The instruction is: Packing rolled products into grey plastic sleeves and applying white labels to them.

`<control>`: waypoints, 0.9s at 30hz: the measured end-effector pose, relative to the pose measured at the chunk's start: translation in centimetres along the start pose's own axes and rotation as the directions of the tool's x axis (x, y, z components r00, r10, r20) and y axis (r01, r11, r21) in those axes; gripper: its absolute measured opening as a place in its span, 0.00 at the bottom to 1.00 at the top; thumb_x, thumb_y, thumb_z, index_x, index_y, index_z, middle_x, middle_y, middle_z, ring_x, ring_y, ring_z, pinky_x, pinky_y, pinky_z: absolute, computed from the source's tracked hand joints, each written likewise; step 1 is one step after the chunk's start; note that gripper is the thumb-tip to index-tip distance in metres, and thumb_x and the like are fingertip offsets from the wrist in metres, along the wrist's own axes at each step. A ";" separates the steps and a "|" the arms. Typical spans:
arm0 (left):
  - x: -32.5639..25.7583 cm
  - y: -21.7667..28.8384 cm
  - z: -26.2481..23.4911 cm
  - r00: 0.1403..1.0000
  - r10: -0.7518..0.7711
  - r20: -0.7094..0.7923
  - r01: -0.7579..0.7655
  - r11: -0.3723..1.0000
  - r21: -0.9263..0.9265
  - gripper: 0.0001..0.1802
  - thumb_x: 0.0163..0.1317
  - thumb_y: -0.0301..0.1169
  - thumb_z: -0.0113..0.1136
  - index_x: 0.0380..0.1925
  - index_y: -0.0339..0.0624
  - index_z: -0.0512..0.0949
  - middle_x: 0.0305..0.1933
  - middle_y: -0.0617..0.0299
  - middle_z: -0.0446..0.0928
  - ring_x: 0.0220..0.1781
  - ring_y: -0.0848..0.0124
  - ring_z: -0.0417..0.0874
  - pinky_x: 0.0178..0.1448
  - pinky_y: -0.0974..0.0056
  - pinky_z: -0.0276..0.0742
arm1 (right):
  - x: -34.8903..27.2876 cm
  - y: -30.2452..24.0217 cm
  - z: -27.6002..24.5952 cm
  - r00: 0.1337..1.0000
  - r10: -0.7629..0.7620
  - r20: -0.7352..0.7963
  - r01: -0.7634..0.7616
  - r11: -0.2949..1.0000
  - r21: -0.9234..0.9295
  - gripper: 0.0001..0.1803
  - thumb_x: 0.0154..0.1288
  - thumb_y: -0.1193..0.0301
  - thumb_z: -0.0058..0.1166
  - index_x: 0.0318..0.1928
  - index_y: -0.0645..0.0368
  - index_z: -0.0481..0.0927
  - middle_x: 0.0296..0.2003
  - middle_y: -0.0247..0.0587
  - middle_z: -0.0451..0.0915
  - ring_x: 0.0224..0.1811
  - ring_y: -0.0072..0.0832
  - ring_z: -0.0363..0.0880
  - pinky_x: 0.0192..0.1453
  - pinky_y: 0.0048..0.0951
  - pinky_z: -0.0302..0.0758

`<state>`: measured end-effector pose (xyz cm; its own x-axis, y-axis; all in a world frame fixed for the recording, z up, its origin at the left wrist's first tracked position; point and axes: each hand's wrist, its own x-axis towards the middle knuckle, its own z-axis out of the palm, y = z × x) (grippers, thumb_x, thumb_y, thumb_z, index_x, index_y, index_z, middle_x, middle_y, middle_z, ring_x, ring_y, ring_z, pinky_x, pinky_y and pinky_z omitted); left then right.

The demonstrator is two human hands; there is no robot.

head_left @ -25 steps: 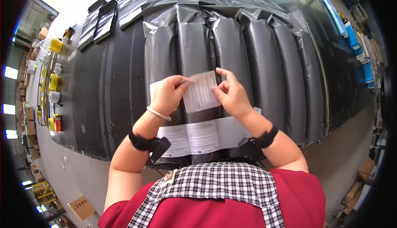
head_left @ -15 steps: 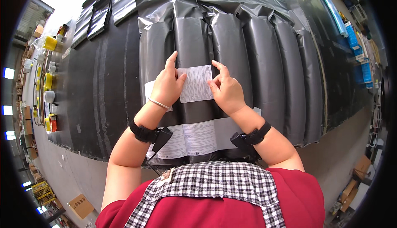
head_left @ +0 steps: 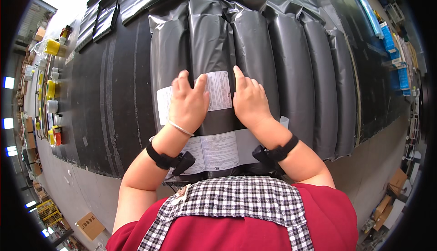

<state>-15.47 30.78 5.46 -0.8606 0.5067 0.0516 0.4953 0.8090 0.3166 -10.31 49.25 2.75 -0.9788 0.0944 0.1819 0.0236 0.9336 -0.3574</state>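
A printed white label (head_left: pixel 220 90) lies on the second of several long black plastic-wrapped packages (head_left: pixel 210 39). My left hand (head_left: pixel 189 103) rests over the label's left part, fingers spread and slightly bent, hiding that edge. Just right of the label is my right hand (head_left: pixel 251 99), index finger stretched forward along the package and nothing held. On the leftmost package another white label (head_left: pixel 163 103) is partly covered by my left hand. Nearer to me, a strip of printed label sheets (head_left: pixel 221 151) on pale backing lies across the packages, its left part behind my left wrist.
The packages lie side by side on a black-topped table (head_left: pixel 120 91). Folded black plastic bags (head_left: pixel 107 16) lie at the far left. Tape rolls (head_left: pixel 51 89) line the left edge. A clear-blue film roll (head_left: pixel 368 14) and blue boxes (head_left: pixel 392 46) are at the right. A cardboard box (head_left: pixel 90 226) stands on the floor.
My left hand has turned and shifted from the label's upper left edge onto its left part. My right thumb and fingers have come off the right edge, and the hand has moved slightly right.
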 end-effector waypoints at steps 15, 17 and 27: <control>3.6 1.1 3.1 1.000 0.012 -0.024 -0.013 1.000 -0.021 0.43 0.56 0.48 0.70 0.73 0.56 0.65 0.72 0.10 0.40 0.75 0.18 0.43 0.79 0.34 0.47 | -5.7 -0.1 -7.2 0.985 -0.133 -0.108 0.168 0.878 0.449 0.25 0.61 0.77 0.58 0.60 0.63 0.74 0.51 0.50 0.80 0.54 0.47 0.77 0.60 0.44 0.74; 1.7 2.2 2.6 0.997 0.056 0.047 -0.054 0.998 -0.037 0.43 0.57 0.48 0.69 0.73 0.58 0.65 0.72 0.10 0.37 0.75 0.16 0.42 0.78 0.34 0.48 | -7.6 1.4 -8.1 0.993 -0.090 -0.078 0.115 0.891 0.438 0.25 0.61 0.77 0.59 0.60 0.63 0.74 0.52 0.50 0.80 0.55 0.47 0.78 0.61 0.43 0.74; -12.2 4.2 -2.8 0.988 0.056 0.142 -0.046 0.997 -0.070 0.45 0.46 0.46 0.78 0.63 0.40 0.70 0.61 0.44 0.71 0.62 0.49 0.72 0.67 0.48 0.65 | -14.6 2.2 -10.3 1.000 -0.026 -0.013 0.029 0.852 0.523 0.11 0.60 0.76 0.61 0.45 0.58 0.84 0.40 0.41 0.85 0.43 0.41 0.83 0.50 0.38 0.79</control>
<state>-3.25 27.11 8.84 -0.8062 0.5880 -0.0656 0.5250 0.7620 0.3791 6.13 53.50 8.75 -0.9764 0.0741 0.2030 -0.1151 0.6171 -0.7784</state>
